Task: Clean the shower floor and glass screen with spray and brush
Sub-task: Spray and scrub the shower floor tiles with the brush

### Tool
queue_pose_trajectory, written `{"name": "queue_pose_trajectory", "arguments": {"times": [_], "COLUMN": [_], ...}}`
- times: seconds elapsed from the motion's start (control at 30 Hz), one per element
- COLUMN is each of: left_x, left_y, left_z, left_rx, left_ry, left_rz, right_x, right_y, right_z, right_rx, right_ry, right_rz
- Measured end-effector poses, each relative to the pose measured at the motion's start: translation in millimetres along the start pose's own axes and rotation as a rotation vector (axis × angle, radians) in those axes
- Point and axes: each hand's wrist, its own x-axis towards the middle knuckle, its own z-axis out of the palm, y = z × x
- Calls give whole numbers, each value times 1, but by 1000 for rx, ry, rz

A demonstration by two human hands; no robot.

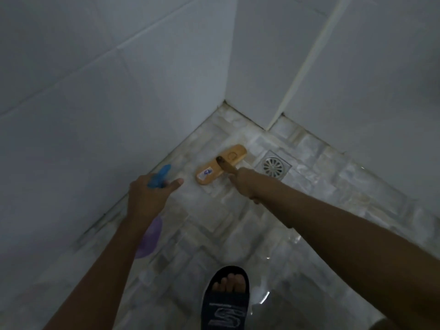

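A wooden scrubbing brush [220,164] lies head-down on the wet mosaic shower floor [240,225], close to the corner of the two walls. My right hand [245,184] grips its handle just behind the head. My left hand [148,196] holds a spray bottle with a blue trigger head [159,176]; its purple body [150,238] shows below my wrist. The nozzle points at the floor by the left wall.
A round metal drain [273,167] sits just right of the brush. White tiled walls [107,96] close in on the left and the back. My foot in a dark slipper [225,298] stands on the floor at the bottom centre.
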Motion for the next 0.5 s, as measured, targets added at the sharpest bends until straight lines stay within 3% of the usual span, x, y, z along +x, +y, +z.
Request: {"name": "queue_pose_trajectory", "arguments": {"times": [0.27, 0.43, 0.5], "left_x": [2, 9, 14], "left_y": [-11, -24, -23], "left_z": [-27, -42, -47], "left_rx": [-92, -63, -65], "left_ry": [140, 213, 252], "left_rz": [40, 50, 31], "right_x": [-54, 0, 42], "right_y": [50, -38, -76], "right_z": [60, 55, 42], "right_rx": [-70, 9, 126], "right_ry": [-132, -40, -42], "right_rz": [118, -144, -86]}}
